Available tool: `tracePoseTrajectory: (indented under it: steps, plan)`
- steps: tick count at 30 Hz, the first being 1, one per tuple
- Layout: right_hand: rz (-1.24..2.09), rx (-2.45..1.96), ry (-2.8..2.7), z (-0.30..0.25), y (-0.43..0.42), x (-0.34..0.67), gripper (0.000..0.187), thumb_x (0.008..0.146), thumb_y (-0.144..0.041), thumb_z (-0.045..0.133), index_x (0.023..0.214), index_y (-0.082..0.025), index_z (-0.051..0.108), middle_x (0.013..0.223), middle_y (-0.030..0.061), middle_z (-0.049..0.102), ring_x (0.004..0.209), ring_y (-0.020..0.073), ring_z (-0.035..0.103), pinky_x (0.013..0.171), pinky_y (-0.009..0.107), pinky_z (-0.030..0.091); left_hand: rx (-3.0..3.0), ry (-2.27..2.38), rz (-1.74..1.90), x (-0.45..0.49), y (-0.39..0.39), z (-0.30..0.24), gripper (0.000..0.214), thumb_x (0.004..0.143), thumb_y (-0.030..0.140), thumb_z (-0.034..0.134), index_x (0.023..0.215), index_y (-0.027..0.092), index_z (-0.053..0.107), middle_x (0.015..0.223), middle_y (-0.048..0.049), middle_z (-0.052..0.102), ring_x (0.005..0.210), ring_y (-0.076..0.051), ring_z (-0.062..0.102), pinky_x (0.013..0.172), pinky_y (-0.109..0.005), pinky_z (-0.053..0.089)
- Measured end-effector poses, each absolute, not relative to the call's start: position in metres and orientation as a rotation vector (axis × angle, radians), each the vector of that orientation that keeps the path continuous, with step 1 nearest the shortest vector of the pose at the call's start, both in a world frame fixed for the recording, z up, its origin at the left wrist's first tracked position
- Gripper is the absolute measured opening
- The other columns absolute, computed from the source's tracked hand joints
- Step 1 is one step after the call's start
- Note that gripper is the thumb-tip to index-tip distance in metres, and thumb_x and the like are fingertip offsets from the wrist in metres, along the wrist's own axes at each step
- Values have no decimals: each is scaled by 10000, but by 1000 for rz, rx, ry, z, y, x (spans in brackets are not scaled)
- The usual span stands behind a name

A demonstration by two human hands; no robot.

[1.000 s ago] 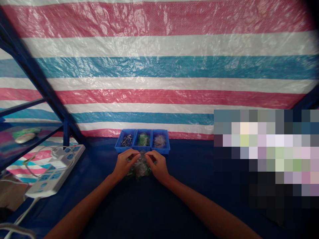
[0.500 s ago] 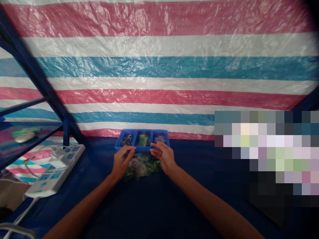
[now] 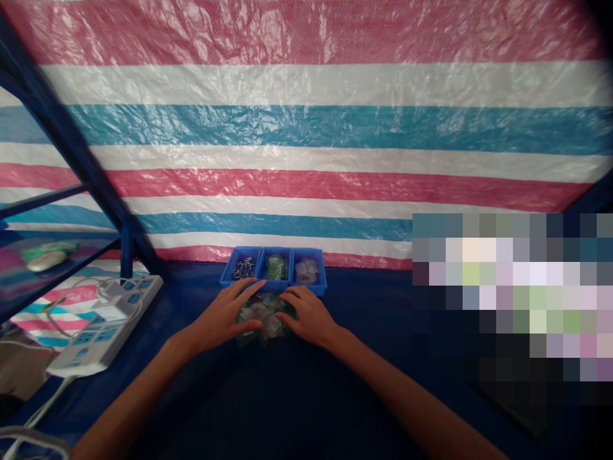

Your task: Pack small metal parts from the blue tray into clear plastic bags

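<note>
My left hand (image 3: 223, 317) and right hand (image 3: 309, 316) rest apart, fingers spread and not clamped, their tips on either side of a heap of small plastic packets (image 3: 263, 324), its long axis running side to side, about equally near both, just before a three-compartment blue tray (image 3: 272, 289)

Since the prior check, my left hand (image 3: 223, 317) and right hand (image 3: 309, 316) have dropped back from the tray (image 3: 272, 287) and now lie spread over the packets (image 3: 264, 322), which sit in a tighter pile.
</note>
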State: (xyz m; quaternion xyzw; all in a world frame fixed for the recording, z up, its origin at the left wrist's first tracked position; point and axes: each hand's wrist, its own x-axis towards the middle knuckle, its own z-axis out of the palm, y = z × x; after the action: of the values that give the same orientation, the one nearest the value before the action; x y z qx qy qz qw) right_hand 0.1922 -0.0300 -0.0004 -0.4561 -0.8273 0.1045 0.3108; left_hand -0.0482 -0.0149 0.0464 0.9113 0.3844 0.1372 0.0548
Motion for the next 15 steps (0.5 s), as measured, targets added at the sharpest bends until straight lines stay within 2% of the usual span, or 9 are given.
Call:
tracePoseTrajectory:
  steps: [3, 6, 11, 15]
  plan:
    - [303, -1334, -2228, -8, -39, 196, 682, 792, -536, 567, 1344, -159, 432, 1303, 149, 482, 1212, 281, 413, 1004, 413, 328, 2773, 1183, 317, -62, -22, 28, 821, 782, 584, 537, 1446, 267, 174, 1492, -99, 227, 1345, -327, 243, 1074, -470, 273]
    - [357, -1494, -2250, -20, -50, 197, 952, 695, -668, 580, 1431, -148, 273, 1432, 172, 323, 1312, 320, 287, 1053, 461, 246, 2797, 1234, 334, -69, -26, 11, 883, 746, 620, 553, 1450, 275, 147, 1506, -100, 183, 1358, -350, 192, 1077, -509, 238]
    - [393, -1591, -2259, -33, -59, 191, 1061, 657, -746, 536, 1465, -179, 146, 1516, 140, 101, 1383, 328, 92, 1091, 479, 155, 2784, 1255, 330, -65, -24, -2, 902, 729, 630, 565, 1449, 288, 143, 1511, -102, 167, 1347, -358, 218, 1070, -505, 254]
    - [438, -1585, -2277, -35, -57, 186, 1047, 685, -758, 485, 1467, -162, 125, 1522, 134, 30, 1390, 324, 32, 1100, 471, 144, 2772, 1278, 272, -61, -19, -11, 907, 740, 649, 532, 1453, 279, 109, 1522, -109, 120, 1365, -367, 168, 1072, -526, 230]
